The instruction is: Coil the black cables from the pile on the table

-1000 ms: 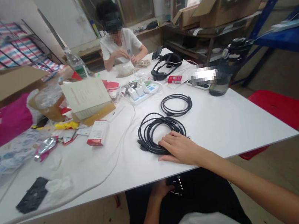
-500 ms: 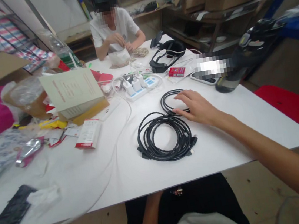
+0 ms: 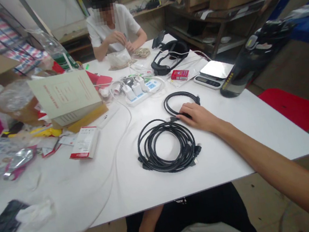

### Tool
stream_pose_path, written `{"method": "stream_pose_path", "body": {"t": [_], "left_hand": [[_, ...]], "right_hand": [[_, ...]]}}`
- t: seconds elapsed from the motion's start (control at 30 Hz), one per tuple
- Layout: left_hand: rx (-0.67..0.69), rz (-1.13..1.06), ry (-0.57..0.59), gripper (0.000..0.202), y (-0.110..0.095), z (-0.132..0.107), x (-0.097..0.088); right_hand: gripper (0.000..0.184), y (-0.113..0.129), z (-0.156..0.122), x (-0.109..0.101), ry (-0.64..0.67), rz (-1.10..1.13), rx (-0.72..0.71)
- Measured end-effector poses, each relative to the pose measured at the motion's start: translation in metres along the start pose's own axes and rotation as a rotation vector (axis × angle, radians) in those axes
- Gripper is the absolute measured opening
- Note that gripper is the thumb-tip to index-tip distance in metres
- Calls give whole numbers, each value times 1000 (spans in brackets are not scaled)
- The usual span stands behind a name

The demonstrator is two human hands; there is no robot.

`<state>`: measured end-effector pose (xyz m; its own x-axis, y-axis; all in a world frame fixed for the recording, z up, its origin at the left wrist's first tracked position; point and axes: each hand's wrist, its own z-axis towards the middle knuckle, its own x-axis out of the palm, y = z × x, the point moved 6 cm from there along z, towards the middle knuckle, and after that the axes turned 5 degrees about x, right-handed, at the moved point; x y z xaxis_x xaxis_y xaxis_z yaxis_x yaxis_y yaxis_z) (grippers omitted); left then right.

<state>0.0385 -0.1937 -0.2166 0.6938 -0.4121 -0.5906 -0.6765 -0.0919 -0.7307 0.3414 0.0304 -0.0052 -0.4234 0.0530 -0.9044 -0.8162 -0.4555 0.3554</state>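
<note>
My right hand (image 3: 199, 117) reaches across the white table (image 3: 247, 133) and lies on the near edge of a small black cable coil (image 3: 179, 97). Its fingers are drawn together on the cable. Just in front of it, nearer to me, lies a larger black cable coil (image 3: 166, 145) with plugs at its right side. Only my left forearm (image 3: 146, 229) shows, below the table edge over my lap; the hand itself is hidden behind the table.
A white power strip (image 3: 142, 90) with chargers, a headset (image 3: 167, 57), a small red box (image 3: 179, 75), a kitchen scale (image 3: 213, 72) and a dark jug (image 3: 253, 58) stand behind the coils. Books, packets and a red-white box (image 3: 84, 142) crowd the left. Another person (image 3: 113, 25) sits opposite.
My right hand left the large coil, reached out to the small coil and has now closed its fingers on that coil's near edge. My left hand dropped out of sight under the table.
</note>
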Motion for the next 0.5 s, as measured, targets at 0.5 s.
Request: {"method": "stream_pose_path", "body": {"t": [0.5], "left_hand": [[434, -277, -91, 23, -192, -73, -124]], "right_hand": [[41, -6, -4, -2, -66, -3, 137]]}}
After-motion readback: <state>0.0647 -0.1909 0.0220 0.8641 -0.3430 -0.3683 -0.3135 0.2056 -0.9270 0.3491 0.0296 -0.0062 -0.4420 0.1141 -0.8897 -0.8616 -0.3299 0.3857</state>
